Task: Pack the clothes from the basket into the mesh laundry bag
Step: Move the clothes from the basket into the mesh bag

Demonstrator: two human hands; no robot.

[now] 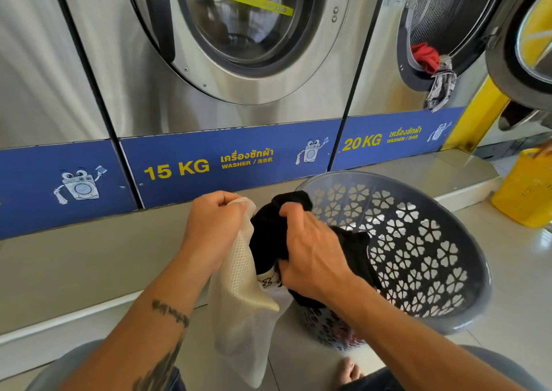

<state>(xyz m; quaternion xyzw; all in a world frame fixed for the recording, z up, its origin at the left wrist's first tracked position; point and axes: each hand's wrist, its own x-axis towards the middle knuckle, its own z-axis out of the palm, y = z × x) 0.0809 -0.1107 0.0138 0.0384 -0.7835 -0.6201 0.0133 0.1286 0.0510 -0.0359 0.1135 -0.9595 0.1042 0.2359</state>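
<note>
**Black garment at the mouth of the bag**

My left hand [215, 229] is fisted round the top edge of the white mesh laundry bag [239, 295], fingers curled tight on the bunched rim, so the bag hangs down from it toward the tiled floor [507, 271]. My right hand [310, 259] is clamped on a black garment [268, 241], thumb and fingers pinching a wad of the cloth right against the bag's opening. Part of the garment sits between my two hands, touching the mesh. The rest trails back over the near rim into the basket [385, 178].

The basket is grey with clover-shaped cut-outs. It stands on the floor just right of the bag, tipped so that its opening faces me, with its far rim close to the edge of the raised step [89, 265] under the machines. Some reddish fabric shows through the cut-outs low in its near wall.

On the step stand the 15 KG washer [239, 32], its door closed, and the 20 KG washer [448, 17], its door open. A red cloth [425, 57] and a patterned cloth [442, 86] spill over the lip of its drum. A yellow tub [525, 193] stands on the floor at the right edge. My bare foot [349, 372] rests on the tiles below the basket.
</note>
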